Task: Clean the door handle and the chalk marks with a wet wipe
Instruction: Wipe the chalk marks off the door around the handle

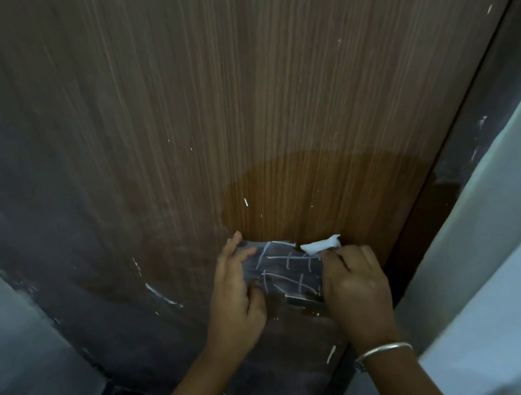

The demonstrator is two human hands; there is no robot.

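Both hands hold a dark wet-wipe packet with a white line pattern, close to the brown wooden door. My left hand grips the packet's left side. My right hand holds its right side and pinches a white wet wipe that sticks out at the top. Part of the metal door handle shows just below the packet, between my hands. White chalk marks streak the door to the left of my hands, and another chalk streak lies lower down.
A darker wet-looking patch covers the door above my hands. The door frame and a pale wall run down the right side. A grey wall stands at the left. A silver bangle circles my right wrist.
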